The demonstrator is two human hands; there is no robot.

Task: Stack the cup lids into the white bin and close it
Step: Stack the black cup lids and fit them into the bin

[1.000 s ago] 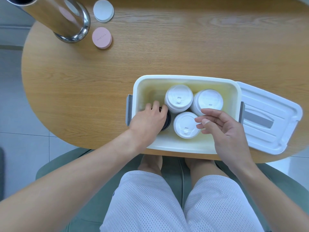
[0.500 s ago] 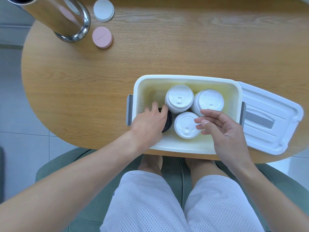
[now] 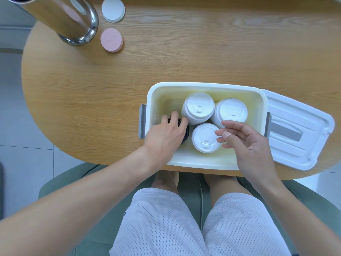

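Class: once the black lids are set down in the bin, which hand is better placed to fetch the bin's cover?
Probably the right hand: it holds nothing and hovers nearest the bin lid, which lies right of the white bin. The left hand is occupied on the black lid stack.

arms: bare, no sleeves | shorts (image 3: pixel 201 224): white perforated mesh | knees: bare | wrists: nothing worn
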